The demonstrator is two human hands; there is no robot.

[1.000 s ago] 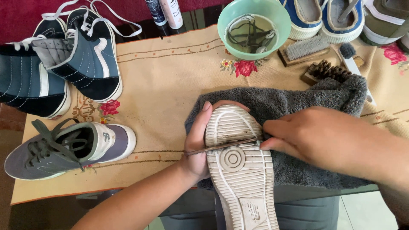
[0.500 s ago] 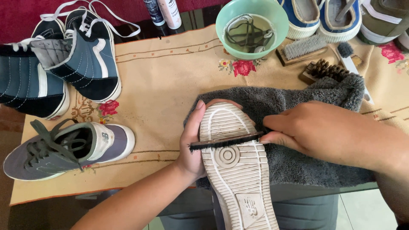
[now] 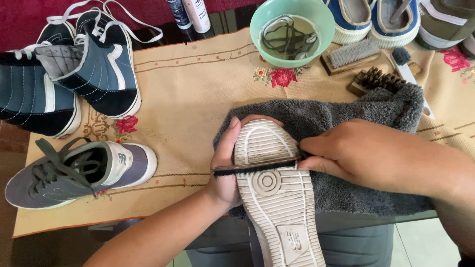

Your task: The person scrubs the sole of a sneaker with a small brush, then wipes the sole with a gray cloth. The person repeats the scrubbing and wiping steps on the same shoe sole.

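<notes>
A shoe lies upside down, its pale ridged sole (image 3: 277, 198) facing up over a grey towel (image 3: 346, 118). My left hand (image 3: 225, 163) grips the shoe's left side near the toe, fingers curled over the front. My right hand (image 3: 361, 153) holds a thin black brush (image 3: 252, 168) laid crosswise on the forefoot of the sole, bristles down.
A grey laced sneaker (image 3: 74, 173) and a pair of dark blue high-tops (image 3: 64, 84) lie at the left on a beige embroidered cloth (image 3: 198, 89). A green bowl (image 3: 292, 29) with soaking laces, two brushes (image 3: 356, 54) and more shoes (image 3: 391, 20) sit at the back.
The brush moved back and forth across the forefoot of the sole: up toward the toe, then slightly back down. My left hand kept its grip on the shoe.
</notes>
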